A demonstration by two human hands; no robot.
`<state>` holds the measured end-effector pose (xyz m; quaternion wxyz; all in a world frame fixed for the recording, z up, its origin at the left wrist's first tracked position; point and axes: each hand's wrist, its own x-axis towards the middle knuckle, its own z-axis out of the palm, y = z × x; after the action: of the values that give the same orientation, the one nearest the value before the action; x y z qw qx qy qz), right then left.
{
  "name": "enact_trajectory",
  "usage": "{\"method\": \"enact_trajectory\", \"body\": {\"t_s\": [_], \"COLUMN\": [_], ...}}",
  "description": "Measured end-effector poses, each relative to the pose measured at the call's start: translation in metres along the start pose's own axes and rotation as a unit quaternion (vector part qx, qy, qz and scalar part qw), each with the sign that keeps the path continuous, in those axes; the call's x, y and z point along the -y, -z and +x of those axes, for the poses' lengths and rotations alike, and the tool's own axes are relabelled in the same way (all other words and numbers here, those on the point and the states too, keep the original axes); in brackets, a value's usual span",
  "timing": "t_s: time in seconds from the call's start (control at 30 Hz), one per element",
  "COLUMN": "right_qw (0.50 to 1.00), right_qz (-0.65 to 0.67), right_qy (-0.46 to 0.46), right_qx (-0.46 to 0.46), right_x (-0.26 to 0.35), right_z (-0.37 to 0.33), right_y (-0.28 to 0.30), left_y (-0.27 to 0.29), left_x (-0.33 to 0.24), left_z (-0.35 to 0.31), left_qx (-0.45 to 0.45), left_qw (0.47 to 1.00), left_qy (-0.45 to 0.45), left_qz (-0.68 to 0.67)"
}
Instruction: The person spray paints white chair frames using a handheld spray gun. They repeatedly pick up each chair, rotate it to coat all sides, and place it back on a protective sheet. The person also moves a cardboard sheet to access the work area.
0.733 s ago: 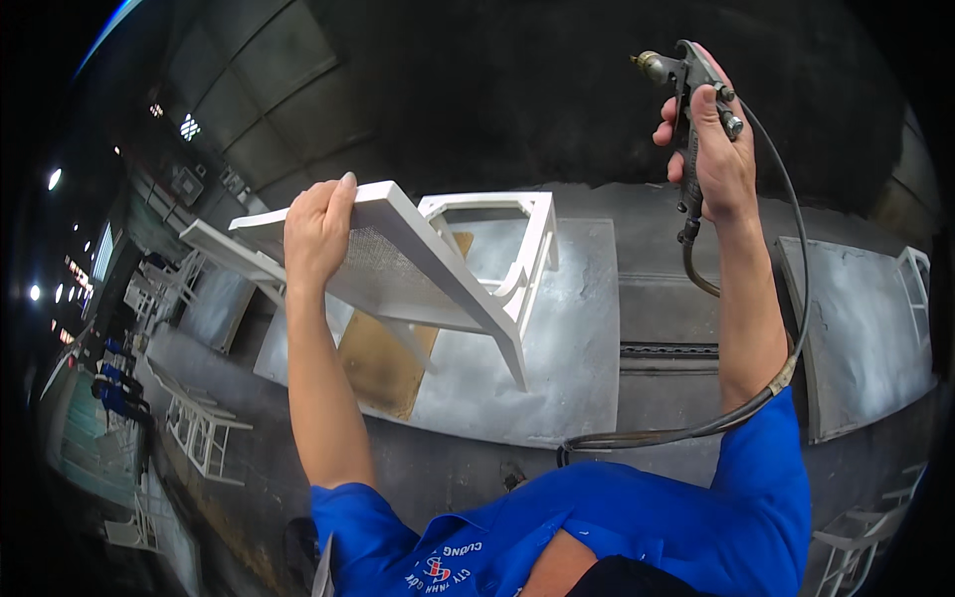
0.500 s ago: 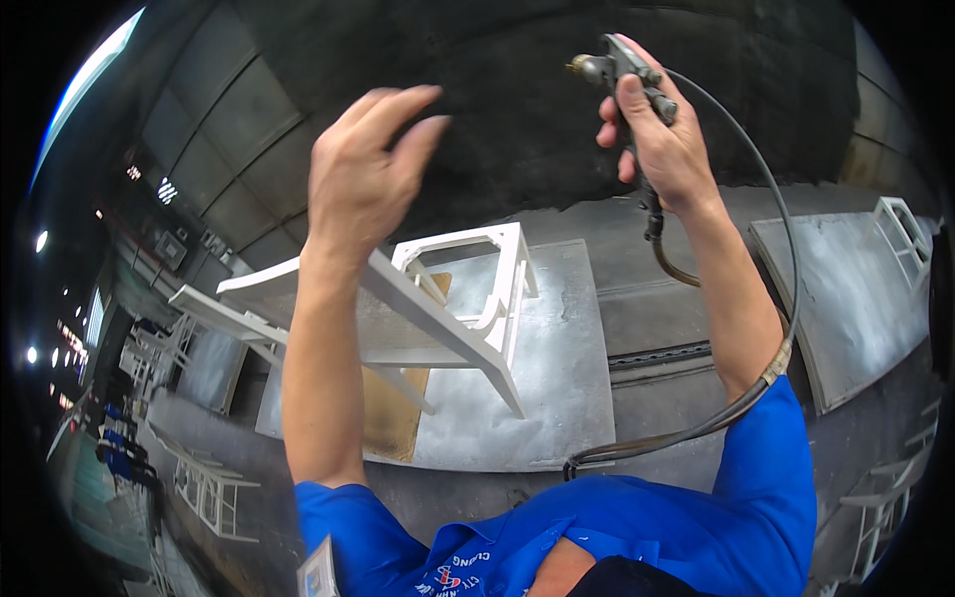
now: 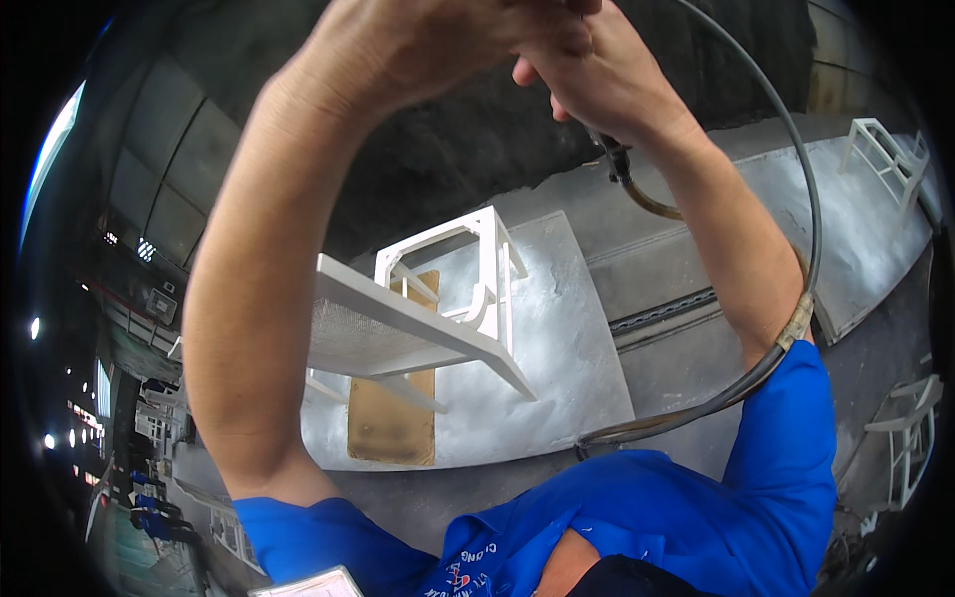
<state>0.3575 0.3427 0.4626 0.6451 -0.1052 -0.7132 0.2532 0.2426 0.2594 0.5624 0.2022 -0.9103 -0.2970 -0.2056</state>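
Note:
My right hand [image 3: 622,85], raised at the top, is closed round a spray gun. Only the lower fitting [image 3: 617,159] of the gun shows below the hand, with a hose leading off it; the body is hidden. My left hand [image 3: 448,45] reaches across at the top edge and overlaps the right hand at the gun. Its fingers are mostly hidden or cut off by the picture edge. Below my hands a white chair frame [image 3: 423,320] stands on a pale grey board [image 3: 567,328], with a brown panel [image 3: 393,433] under it. My left forearm covers part of the chair.
A dark hose [image 3: 796,129] loops past my right forearm and runs along the board's near edge. A floor track [image 3: 662,313] lies right of the board. Another board [image 3: 816,219] bears a white frame [image 3: 885,159] at far right. More white frames [image 3: 905,438] stand lower right.
My left hand has swung up and right, from apart to overlapping the right hand. The right hand has risen slightly leftward with the spray gun. The view has shifted a little.

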Motion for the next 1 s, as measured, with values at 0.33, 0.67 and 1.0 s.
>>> {"method": "enact_trajectory", "body": {"t_s": [0.33, 0.67, 1.0], "right_qw": [0.990, 0.992, 0.987], "right_qz": [0.065, 0.039, 0.090], "right_qy": [-0.071, -0.020, -0.051], "right_qx": [0.104, 0.120, 0.120], "right_x": [0.045, 0.062, -0.026], "right_z": [-0.005, 0.006, 0.077], "right_y": [-0.035, -0.041, 0.003], "left_y": [0.050, 0.082, 0.053], "left_x": [-0.011, -0.006, 0.011], "left_z": [-0.033, -0.036, 0.045], "left_qx": [-0.003, 0.027, 0.124], "left_qw": [0.995, 0.996, 0.984], "left_qy": [-0.072, -0.063, 0.086], "left_qz": [0.067, 0.061, 0.093]}}
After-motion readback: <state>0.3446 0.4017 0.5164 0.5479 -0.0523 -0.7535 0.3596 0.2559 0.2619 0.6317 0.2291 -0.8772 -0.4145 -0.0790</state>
